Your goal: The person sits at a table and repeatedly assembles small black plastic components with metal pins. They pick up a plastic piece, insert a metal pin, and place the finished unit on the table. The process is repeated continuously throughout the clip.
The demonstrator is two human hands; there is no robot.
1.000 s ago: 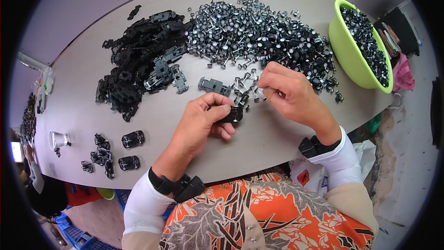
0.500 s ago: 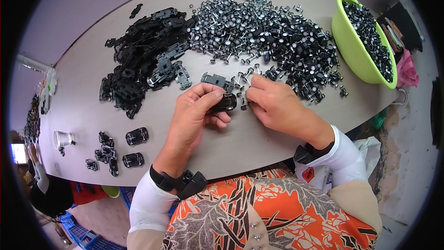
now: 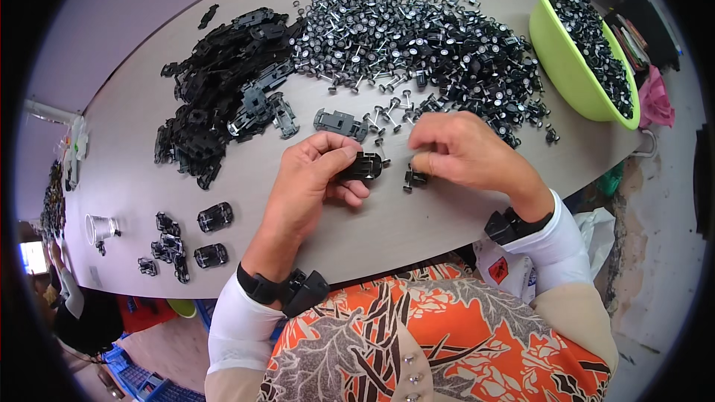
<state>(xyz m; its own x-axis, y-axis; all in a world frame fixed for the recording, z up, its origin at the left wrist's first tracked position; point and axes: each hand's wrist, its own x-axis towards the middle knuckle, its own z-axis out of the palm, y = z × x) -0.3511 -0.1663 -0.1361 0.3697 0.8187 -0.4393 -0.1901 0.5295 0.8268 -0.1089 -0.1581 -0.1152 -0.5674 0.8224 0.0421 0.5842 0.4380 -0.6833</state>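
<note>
A: What is the left hand (image 3: 316, 167) doing?
B: It is closed around a black toy car (image 3: 366, 167), thumb on top and fingers curled below. The car is near the middle of the table (image 3: 395, 234), toward the person.

A: And the right hand (image 3: 463, 152)?
B: It is just to the right, apart from the left, with fingers bent and a narrow gap between thumb and forefinger. A black wheel set (image 3: 410, 179) shows right below the thumb; I cannot tell whether the fingers grip it.

A: What lies just beyond the hands?
B: A grey car base (image 3: 339, 123) is flat on the table, past the left hand. Several loose wheel pairs (image 3: 387, 113) lie beside it, to the right.

A: Farther off?
B: A heap of dark car bases (image 3: 212, 82) on the left, and a wide heap of wheels (image 3: 417, 45) touching it on the right. A green tub (image 3: 557, 67) full of wheels stands at the far right.

A: And the near left?
B: Two black cars (image 3: 215, 217), apart from each other, a small cluster of parts (image 3: 170, 247), and a clear cup (image 3: 98, 228).
</note>
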